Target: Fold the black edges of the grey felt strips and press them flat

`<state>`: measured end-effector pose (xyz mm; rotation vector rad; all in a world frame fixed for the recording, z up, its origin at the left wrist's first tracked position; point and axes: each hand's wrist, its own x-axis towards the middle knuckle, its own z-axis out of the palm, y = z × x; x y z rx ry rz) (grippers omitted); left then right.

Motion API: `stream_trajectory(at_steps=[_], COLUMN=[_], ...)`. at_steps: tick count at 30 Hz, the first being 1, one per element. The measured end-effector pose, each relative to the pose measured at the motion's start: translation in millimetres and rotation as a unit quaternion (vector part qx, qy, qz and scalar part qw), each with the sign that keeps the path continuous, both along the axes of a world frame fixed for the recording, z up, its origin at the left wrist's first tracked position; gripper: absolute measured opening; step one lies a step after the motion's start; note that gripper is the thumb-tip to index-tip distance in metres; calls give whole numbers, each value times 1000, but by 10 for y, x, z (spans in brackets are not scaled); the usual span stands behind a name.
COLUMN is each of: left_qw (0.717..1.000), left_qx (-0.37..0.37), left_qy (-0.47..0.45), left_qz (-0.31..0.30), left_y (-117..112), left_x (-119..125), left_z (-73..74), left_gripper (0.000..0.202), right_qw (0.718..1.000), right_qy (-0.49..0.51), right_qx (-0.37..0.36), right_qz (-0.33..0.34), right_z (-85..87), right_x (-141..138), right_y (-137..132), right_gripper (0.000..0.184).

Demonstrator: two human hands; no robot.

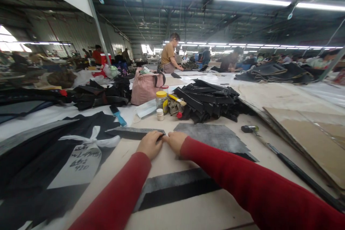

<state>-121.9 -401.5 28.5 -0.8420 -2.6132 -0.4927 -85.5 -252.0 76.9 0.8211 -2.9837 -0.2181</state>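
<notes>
A dark fabric strip [130, 133] with a grey face lies across the cardboard-coloured board. My left hand [149, 145] is closed on its right end, fingers curled over the edge. My right hand [174, 141] meets the left there, its fingertips pinched at the same end; the exact grip is partly hidden. To the right of my hands lies a stack of grey-faced fabric pieces [210, 137]. Nearer me, below my forearms, another black and grey strip [178, 187] lies flat.
A tied black fabric bundle with a handwritten tag [84, 163] lies left. Behind my hands are a yellow-lidded jar [161, 102], a small white bottle [160, 114], brushes, a pink bag [145, 88] and piled black pieces [207, 99]. A long-handled hammer [285, 161] lies right; people work beyond.
</notes>
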Motion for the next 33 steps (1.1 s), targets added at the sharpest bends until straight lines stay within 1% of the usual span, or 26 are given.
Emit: stream_trajectory(at_steps=[5,11,14,16,18,20,22,24,29,31,32,33], left_qw=[1000,999,998,994,984,965,947,937,921,904,893,876], left_qx=[7,19,41,69,111,157,196,226,302,349,375,410], left_qy=[-14,-32,-45,-52,-58,-63,-69,-76,-93,-96,-96,-95], left_qz=[-1,-1,21,61,127,198,244,254,228,227,230,235], left_y=[-17,-10,4,-16,-71,-148,-210,-228,-146,-164,-204,-266], left_x=[-65,-59,-54,-76,-119,-169,-203,-210,-182,-189,-196,-201], left_z=[-35,-33,-41,-50,-52,-42,-23,-7,-26,-13,19,74], left_gripper=[23,23,21,20,21,24,25,22,13,11,11,12], right_qw=[1000,1000,999,999,999,999,999,1000,998,998,998,998], right_qy=[6,15,8,-3,-14,-18,-17,-10,-6,-18,-22,-24], right_qx=[-9,-22,-26,-24,-23,-22,-23,-27,-40,-39,-39,-38], right_qz=[24,-17,-33,-39,-38,-32,-23,-9,41,45,43,39], right_z=[-8,-28,-47,-57,-66,-71,-69,-62,-85,-118,-133,-145], right_x=[-51,-67,-54,-58,-77,-111,-154,-205,-320,-337,-338,-334], right_y=[-32,-142,-176,-182,-173,-155,-142,-154,-310,-378,-404,-422], right_gripper=[26,29,29,28,26,26,26,26,27,28,29,30])
